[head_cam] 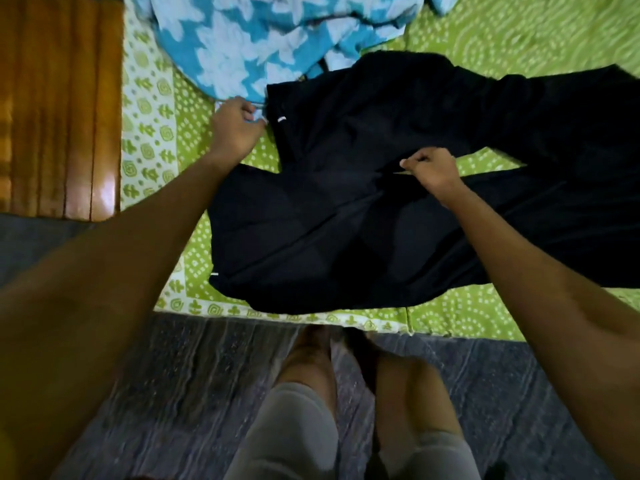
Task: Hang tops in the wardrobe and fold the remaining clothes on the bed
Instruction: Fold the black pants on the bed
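Black garment [346, 209], plain and rumpled, spread across green patterned bed [502, 36], small white tags at its left edge. Left hand [235, 128] curled, pinching that edge beside blue-and-white floral cloth [249, 39]. Right hand [431, 169] fisted, gripping a fold at the garment's middle.

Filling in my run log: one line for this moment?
stage: folding | left hand: pinches black garment edge | right hand: pinches its middle | on green bedsheet
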`<state>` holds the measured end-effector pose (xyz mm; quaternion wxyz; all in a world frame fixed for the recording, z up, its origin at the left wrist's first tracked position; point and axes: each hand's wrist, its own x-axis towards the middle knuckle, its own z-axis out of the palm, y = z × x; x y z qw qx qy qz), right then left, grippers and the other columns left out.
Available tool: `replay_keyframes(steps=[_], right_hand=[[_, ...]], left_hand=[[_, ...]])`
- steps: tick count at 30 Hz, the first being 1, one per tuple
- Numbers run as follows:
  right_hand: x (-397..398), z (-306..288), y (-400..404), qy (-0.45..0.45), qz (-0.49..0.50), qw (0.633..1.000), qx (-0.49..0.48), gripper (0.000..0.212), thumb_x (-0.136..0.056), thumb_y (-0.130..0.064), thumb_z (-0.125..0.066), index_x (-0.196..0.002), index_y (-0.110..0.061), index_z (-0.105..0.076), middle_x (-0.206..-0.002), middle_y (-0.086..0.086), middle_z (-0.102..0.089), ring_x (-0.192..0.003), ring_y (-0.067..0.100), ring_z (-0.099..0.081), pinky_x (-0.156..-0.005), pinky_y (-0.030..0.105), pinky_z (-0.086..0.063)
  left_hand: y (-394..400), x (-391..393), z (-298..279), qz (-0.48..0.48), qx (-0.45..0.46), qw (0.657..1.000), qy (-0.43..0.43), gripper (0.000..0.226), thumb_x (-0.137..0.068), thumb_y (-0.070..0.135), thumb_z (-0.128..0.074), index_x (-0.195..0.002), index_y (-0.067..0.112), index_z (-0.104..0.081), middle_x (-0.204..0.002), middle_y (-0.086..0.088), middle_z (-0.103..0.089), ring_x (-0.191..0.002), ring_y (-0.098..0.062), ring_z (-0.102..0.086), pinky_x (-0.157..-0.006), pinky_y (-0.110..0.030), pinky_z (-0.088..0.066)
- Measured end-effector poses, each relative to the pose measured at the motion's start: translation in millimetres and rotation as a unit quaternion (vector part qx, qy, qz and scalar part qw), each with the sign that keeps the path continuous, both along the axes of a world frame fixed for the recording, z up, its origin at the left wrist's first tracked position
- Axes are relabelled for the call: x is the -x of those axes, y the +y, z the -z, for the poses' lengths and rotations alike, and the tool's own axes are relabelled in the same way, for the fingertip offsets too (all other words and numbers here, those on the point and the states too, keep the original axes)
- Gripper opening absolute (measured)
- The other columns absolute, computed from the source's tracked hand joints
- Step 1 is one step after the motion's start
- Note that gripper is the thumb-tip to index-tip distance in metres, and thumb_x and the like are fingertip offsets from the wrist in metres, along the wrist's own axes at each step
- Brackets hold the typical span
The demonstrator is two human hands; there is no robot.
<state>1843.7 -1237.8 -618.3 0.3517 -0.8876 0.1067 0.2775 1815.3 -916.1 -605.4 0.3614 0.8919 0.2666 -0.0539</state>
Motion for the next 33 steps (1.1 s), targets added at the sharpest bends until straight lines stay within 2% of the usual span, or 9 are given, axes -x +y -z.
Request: replay_keyframes(steps=[4, 10, 14, 16, 19, 23, 26, 31, 33], right_hand=[[-23.5, -10.3, 14.2, -0.100, 0.057, 0.993, -0.016, 0.015, -0.088, -0.011, -0.059, -0.094, -0.003, -0.070, -0.093, 0.008, -0.068, -0.084, 0.012, -0.058, -0.066, 0.011, -0.039], [-106.1, -20.2, 34.9, -0.163, 0.009, 0.986, 0.018, 0.015, -0.086, -0.010, -0.055, -0.090, -0.007, -0.069, -0.097, 0.007, -0.069, -0.089, 0.020, -0.063, -0.081, 0.027, -0.045], [-160.7, -27.8, 82.8, 0.081, 0.213, 0.924, -0.308, 0.015, -0.093, -0.015, -0.056, -0.082, -0.007, -0.050, -0.078, 0.011, -0.055, -0.058, 0.020, -0.063, -0.058, 0.027, -0.055], [-177.2, -31.3, 107.5, 0.199, 0.280, 0.844, -0.412, 0.016, -0.093, -0.021, -0.058, -0.092, -0.007, -0.050, -0.088, 0.014, -0.049, -0.060, 0.021, -0.063, -0.054, 0.024, -0.055], [-197.1, -33.3, 135.6, 0.248, 0.242, 0.861, -0.372, 0.024, -0.090, -0.036, -0.061, -0.087, -0.012, -0.057, -0.086, 0.008, -0.059, -0.051, 0.014, -0.062, -0.052, 0.017, -0.052], [-214.7, -26.8, 162.1, 0.279, 0.214, 0.878, -0.324, 0.031, -0.090, -0.041, -0.060, -0.076, -0.013, -0.057, -0.047, 0.002, -0.061, -0.036, 0.005, -0.052, -0.040, 0.013, -0.042], [-230.0, -13.8, 181.8, 0.281, 0.259, 0.829, -0.408, 0.026, -0.096, -0.026, -0.052, -0.084, -0.004, -0.057, -0.072, 0.016, -0.066, -0.048, 0.021, -0.065, -0.045, 0.026, -0.054], [-267.1, -17.4, 211.4, 0.261, 0.315, 0.683, -0.604, 0.034, -0.101, -0.023, -0.038, -0.102, 0.008, -0.052, -0.086, 0.030, -0.063, -0.057, 0.038, -0.067, -0.050, 0.042, -0.056], [-276.3, -21.6, 216.8, 0.234, 0.304, 0.677, -0.628, 0.032, -0.102, -0.018, -0.033, -0.121, 0.005, -0.047, -0.104, 0.035, -0.061, -0.065, 0.038, -0.067, -0.058, 0.042, -0.057]], left_hand=[[-33.5, -25.7, -1.4, -0.097, 0.106, 0.989, 0.041, 0.032, -0.091, 0.036, -0.058, -0.075, 0.008, -0.058, -0.086, -0.014, -0.060, -0.077, -0.021, -0.060, -0.068, -0.023, -0.048], [-49.9, -45.7, 12.4, -0.154, 0.166, 0.972, 0.059, 0.047, -0.080, 0.047, -0.068, -0.100, 0.004, -0.065, -0.099, -0.007, -0.066, -0.092, -0.019, -0.063, -0.072, -0.022, -0.055], [-49.7, -60.6, 16.9, -0.168, 0.146, 0.972, 0.071, 0.069, -0.075, 0.047, -0.073, -0.124, 0.001, -0.054, -0.125, -0.011, -0.059, -0.114, -0.024, -0.056, -0.099, -0.034, -0.045], [-47.7, -66.8, 23.0, -0.183, 0.109, 0.976, 0.044, 0.049, -0.081, 0.044, -0.068, -0.104, 0.000, -0.062, -0.109, -0.012, -0.065, -0.104, -0.023, -0.059, -0.093, -0.028, -0.044], [-31.6, -78.3, 18.1, -0.223, 0.060, 0.972, 0.049, 0.052, -0.091, 0.046, -0.054, -0.064, 0.002, -0.055, -0.077, -0.015, -0.063, -0.084, -0.025, -0.060, -0.077, -0.032, -0.042], [1.6, -101.5, 15.3, -0.139, -0.088, 0.982, 0.091, 0.062, -0.091, 0.055, -0.046, -0.085, -0.002, -0.068, -0.095, -0.024, -0.067, -0.095, -0.035, -0.062, -0.076, -0.037, -0.045], [23.2, -120.5, 6.9, -0.017, -0.203, 0.977, 0.058, 0.056, -0.092, 0.054, -0.044, -0.099, 0.005, -0.070, -0.102, -0.023, -0.066, -0.100, -0.036, -0.061, -0.082, -0.038, -0.045], [74.2, -160.5, 9.8, 0.081, -0.208, 0.975, 0.003, 0.072, -0.087, 0.055, -0.041, -0.135, 0.001, -0.042, -0.138, -0.019, -0.045, -0.131, -0.031, -0.039, -0.109, -0.037, -0.025], [87.5, -175.3, 7.4, 0.087, -0.184, 0.979, -0.004, 0.073, -0.089, 0.053, -0.044, -0.142, 0.004, -0.033, -0.146, -0.015, -0.037, -0.137, -0.028, -0.032, -0.113, -0.037, -0.020]])
